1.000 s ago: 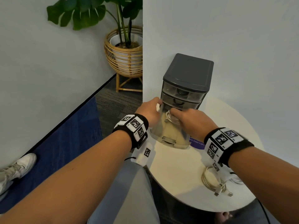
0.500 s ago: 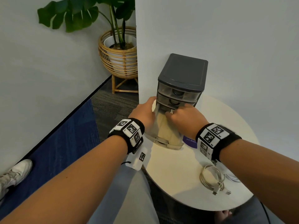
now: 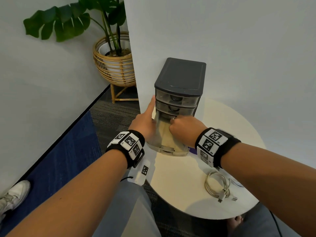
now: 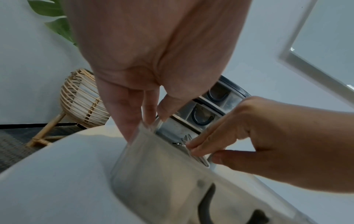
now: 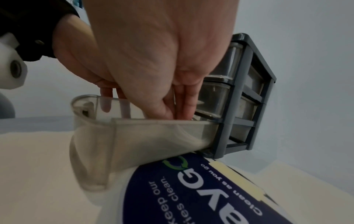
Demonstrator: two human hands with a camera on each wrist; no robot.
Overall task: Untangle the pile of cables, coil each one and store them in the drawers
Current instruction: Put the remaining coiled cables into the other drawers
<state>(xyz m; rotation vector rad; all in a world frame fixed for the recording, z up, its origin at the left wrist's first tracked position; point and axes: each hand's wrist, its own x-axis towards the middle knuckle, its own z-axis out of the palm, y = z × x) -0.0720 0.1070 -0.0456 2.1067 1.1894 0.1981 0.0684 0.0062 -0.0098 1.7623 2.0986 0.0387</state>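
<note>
the bottom drawer (image 3: 166,142) juts from the drawer unit (image 3: 179,77) at the tabletop's far edge, the left hand (image 3: 143,124) steadying its side with straight fingers, the right hand (image 3: 185,128) pinching a cable end inside, a coiled cable (image 3: 218,185) waiting near the right edge.

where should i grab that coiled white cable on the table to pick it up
Take the coiled white cable from above, pinching across the bundled loops on its far side, away from the connectors. The strands lie flat and together there, so one pinch likely lifts the whole coil from the round table; the loose plug ends trail at the near side.
</note>
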